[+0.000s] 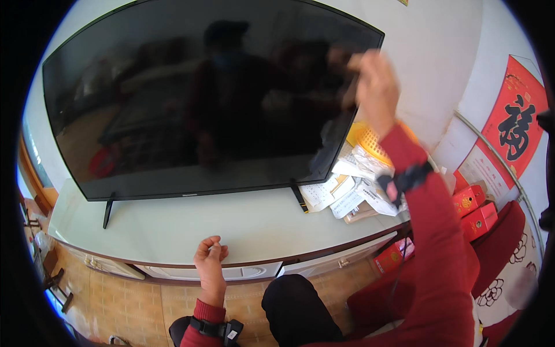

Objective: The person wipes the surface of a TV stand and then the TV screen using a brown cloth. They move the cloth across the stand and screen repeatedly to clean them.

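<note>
A large flat television (208,108) with a dark, reflective screen stands before me on a low white-topped TV cabinet (243,217). My right hand (376,86) is raised at the upper right edge of the screen, its fingers bent and blurred by motion. Whether anything is between those fingers, or whether they touch the screen, I cannot tell. Over the cabinet's front edge, my left hand (210,258) has its fingers loosely curled in, with nothing visible in them. Two black feet hold up the television, and the left foot (107,212) shows fully.
Papers (347,199) and a yellow plastic basket (373,143) crowd the cabinet's right end, partly behind my right arm. Red boxes (479,221) stand beside a dark red seat (498,251). A metal rail (490,147) runs along the right. Below lies a tan tiled floor (125,299).
</note>
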`<action>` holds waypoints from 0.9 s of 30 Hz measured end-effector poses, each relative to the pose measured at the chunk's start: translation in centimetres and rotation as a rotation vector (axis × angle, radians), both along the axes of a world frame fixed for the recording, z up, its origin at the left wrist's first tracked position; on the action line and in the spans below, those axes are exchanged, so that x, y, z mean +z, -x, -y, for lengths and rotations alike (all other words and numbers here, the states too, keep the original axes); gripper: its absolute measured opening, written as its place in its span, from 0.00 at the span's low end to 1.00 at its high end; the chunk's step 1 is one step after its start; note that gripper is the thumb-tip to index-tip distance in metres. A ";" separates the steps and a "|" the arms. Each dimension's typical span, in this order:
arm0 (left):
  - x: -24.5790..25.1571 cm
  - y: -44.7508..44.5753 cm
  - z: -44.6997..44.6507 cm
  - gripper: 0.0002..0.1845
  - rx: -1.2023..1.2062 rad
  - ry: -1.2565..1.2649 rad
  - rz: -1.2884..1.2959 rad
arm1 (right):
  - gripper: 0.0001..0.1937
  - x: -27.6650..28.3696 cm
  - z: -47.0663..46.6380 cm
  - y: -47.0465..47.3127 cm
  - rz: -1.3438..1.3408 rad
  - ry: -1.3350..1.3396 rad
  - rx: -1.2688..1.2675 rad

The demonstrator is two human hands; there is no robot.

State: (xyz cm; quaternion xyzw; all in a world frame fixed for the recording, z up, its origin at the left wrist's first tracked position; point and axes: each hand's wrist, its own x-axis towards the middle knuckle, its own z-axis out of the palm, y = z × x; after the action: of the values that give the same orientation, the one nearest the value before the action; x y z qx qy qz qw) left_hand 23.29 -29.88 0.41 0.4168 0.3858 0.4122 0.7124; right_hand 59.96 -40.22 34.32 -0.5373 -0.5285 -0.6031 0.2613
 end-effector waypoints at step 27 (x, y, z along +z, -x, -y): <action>1.2 -6.0 -13.8 0.42 -0.001 0.220 0.968 | 0.14 -0.9 -3.8 5.3 0.049 0.134 0.115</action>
State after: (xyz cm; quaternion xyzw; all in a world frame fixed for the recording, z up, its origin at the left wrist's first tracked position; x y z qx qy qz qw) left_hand 29.30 -16.08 1.59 0.0999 0.0518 0.5148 0.8499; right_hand 54.68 -36.40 33.47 -0.5074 -0.6039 -0.5633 0.2459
